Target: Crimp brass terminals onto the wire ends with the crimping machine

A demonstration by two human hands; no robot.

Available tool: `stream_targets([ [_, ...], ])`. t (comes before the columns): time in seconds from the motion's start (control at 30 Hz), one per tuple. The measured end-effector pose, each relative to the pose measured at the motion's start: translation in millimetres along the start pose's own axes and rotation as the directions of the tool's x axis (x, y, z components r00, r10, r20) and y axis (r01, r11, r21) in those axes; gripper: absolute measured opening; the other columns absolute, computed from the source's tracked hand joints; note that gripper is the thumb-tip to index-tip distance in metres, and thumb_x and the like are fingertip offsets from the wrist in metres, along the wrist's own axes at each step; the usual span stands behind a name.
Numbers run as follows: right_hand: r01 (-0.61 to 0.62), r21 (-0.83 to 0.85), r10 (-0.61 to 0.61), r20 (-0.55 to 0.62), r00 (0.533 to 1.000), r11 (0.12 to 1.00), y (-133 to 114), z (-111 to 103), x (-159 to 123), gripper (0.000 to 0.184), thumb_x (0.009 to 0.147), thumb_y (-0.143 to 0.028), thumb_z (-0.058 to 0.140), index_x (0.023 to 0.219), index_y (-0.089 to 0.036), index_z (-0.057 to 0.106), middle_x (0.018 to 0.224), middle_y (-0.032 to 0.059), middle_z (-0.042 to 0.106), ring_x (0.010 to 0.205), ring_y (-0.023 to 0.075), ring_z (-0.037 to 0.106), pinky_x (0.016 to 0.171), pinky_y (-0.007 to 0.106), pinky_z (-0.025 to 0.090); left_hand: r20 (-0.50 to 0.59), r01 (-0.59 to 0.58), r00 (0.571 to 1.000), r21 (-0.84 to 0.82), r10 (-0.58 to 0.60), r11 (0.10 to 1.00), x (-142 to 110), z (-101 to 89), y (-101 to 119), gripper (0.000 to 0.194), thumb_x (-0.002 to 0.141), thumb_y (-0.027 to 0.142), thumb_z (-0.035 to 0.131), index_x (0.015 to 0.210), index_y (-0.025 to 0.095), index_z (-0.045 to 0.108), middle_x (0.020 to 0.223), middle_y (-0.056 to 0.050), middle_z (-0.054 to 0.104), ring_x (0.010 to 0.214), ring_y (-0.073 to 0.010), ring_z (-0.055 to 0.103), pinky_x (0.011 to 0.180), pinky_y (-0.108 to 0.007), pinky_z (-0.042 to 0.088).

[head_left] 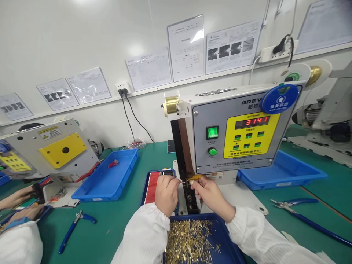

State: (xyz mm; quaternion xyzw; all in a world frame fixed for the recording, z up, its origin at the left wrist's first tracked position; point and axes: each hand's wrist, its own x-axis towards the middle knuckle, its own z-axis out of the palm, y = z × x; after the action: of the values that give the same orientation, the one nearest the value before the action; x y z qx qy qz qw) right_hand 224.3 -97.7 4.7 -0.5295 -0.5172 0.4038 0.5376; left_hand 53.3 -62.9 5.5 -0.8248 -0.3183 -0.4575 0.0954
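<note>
My left hand (167,195) is closed around a thin wire (180,179), which runs right towards the jaws of the benchtop terminal machine (233,132). My right hand (210,198) pinches a small yellow-and-brass part (195,177) at those jaws, just below the machine's yellow control panel. Its exact shape is too small to make out. Under my hands, a dark blue tray (220,229) holds a heap of loose brass pins (188,242). Behind my left hand, a tray edged in dark blue (143,190) holds a bundle of red wires (151,187).
Blue plastic trays (107,176) (280,172) stand on either side on the green bench mat. Blue-handled pliers lie at left (75,229) and right (299,216). A co-worker's hands (20,203) work beside another machine (52,150) at far left.
</note>
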Motion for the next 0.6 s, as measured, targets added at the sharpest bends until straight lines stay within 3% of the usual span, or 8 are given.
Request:
stream_targets([
  [0.6, 0.011, -0.009, -0.011, 0.001, 1.0, 1.0, 0.9, 0.2, -0.6, 0.027, 0.079, -0.046, 0.053, 0.07, -0.021, 0.05, 0.051, -0.005, 0.048, 0.039, 0.0105, 0.044, 0.035, 0.022, 0.034, -0.002, 0.011, 1.0, 0.002, -0.011, 1.0, -1.2, 0.2, -1.1, 0.016, 0.088, 0.011, 0.048, 0.091, 0.019, 0.062, 0.088, -0.007, 0.059, 0.085, -0.0184, 0.052, 0.074, -0.031, 0.044],
])
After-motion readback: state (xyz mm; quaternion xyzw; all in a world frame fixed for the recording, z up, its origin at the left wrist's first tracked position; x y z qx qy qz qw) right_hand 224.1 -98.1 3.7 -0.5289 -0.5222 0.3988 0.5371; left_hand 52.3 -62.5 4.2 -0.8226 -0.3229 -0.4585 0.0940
